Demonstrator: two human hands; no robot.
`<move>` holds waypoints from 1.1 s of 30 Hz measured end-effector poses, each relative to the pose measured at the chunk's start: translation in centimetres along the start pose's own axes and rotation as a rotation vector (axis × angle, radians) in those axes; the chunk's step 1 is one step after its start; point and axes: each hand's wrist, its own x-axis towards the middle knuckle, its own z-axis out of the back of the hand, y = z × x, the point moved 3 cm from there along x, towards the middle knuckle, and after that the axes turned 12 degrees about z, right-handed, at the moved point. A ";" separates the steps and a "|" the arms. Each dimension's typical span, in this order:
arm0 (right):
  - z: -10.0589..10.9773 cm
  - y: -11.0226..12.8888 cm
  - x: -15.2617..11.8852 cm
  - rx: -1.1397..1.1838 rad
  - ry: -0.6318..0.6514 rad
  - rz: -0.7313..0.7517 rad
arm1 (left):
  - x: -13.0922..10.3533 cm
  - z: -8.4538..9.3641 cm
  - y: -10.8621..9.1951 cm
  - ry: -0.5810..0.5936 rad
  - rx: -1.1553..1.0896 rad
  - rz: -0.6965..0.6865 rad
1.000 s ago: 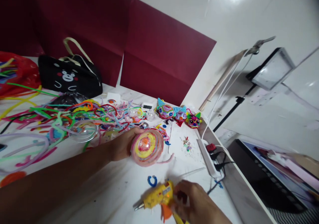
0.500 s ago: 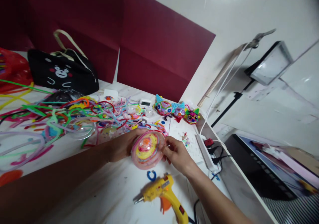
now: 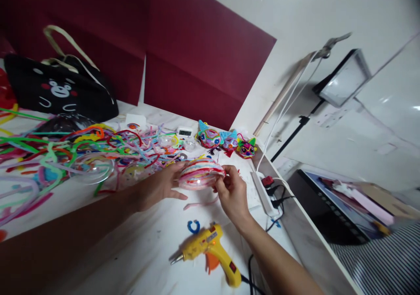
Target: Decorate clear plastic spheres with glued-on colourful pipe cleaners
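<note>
A clear plastic dome (image 3: 201, 175) lined with rings of coloured pipe cleaner, in red, white, pink and blue, is held tilted above the table. My right hand (image 3: 232, 192) pinches its right edge. A loose pink pipe cleaner (image 3: 200, 204) trails below the dome. At the dome's left edge is my left hand (image 3: 160, 185), fingers and thumb apart; the thumb stretches out below the dome and some fingertips are hidden behind it. A yellow hot glue gun (image 3: 205, 244) with an orange trigger lies nearer me, its small light lit. Beside it lies a blue curled piece (image 3: 193, 226).
Tangled pipe cleaners (image 3: 88, 144) cover the left, with another clear dome (image 3: 95, 168) among them. Behind stand a black bag (image 3: 59, 87), a small digital timer (image 3: 185, 132) and three decorated animal heads (image 3: 210, 137). A power strip (image 3: 264, 192) with cables runs along the right edge.
The dome has tipped from showing its yellow and pink ringed face to showing its striped side. My left thumb has come away from it, and a pink strand now shows below.
</note>
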 end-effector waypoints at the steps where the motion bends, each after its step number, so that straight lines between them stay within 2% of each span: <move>1: 0.1 0.0 0.0 -0.039 -0.020 0.033 | 0.0 0.0 0.1 0.009 0.001 0.038; 5: 0.5 -0.3 0.1 -0.175 -0.075 0.155 | -0.2 -0.5 0.2 0.046 -0.008 0.159; 9: 0.7 -0.5 0.0 -0.254 -0.099 0.250 | -0.7 -1.1 0.2 0.080 -0.030 0.163; 19: 0.6 -0.5 -0.5 -0.441 -0.027 0.494 | -1.3 -2.1 -0.4 0.148 -0.155 0.043; 25: 0.4 -0.7 -0.8 -0.490 -0.005 0.608 | -1.8 -2.1 -1.1 0.085 -0.225 -0.011; 29: 0.5 -0.5 -0.8 -0.497 -0.024 0.642 | -1.8 -2.2 -1.3 0.096 -0.325 -0.082; 33: 0.6 0.1 -0.4 -0.491 -0.113 0.647 | -1.6 -2.6 -1.0 0.111 -0.414 -0.124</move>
